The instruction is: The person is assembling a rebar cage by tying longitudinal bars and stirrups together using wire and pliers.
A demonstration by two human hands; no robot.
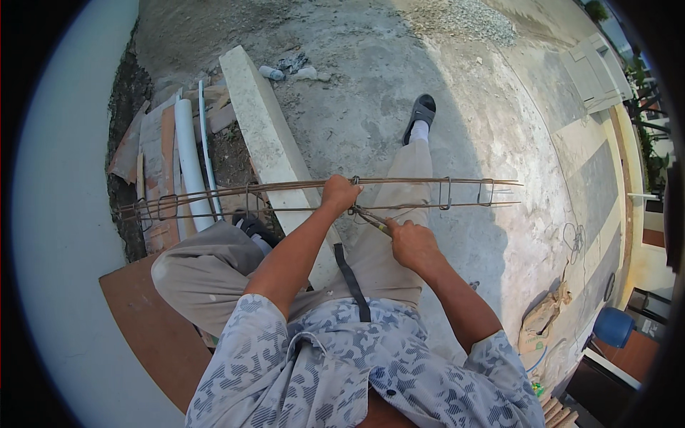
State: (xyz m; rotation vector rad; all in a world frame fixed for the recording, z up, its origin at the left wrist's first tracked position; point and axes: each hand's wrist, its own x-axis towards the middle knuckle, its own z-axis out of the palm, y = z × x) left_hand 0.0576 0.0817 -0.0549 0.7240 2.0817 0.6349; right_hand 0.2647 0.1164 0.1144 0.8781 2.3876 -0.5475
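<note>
A long, narrow cage of rusty rebar (407,181) stretches across my lap from left to right, with square wire stirrups (445,194) spaced along its bars. My left hand (340,194) is closed around the upper bars near the middle, beside one stirrup. In my right hand (415,246) are the handles of a pair of pincers (374,220). Their jaws meet the lower bar at that same stirrup, just right of my left hand. Whether a tie wire sits in the jaws is too small to tell.
I sit on a pale concrete beam (267,125), one leg stretched forward. White pipes (189,153) and boards lie to the left by the wall (64,214). A brown panel (153,335) is at lower left. Rightward are a torn paper sack (546,317) and blue drum (612,327); gravel (474,21) lies ahead.
</note>
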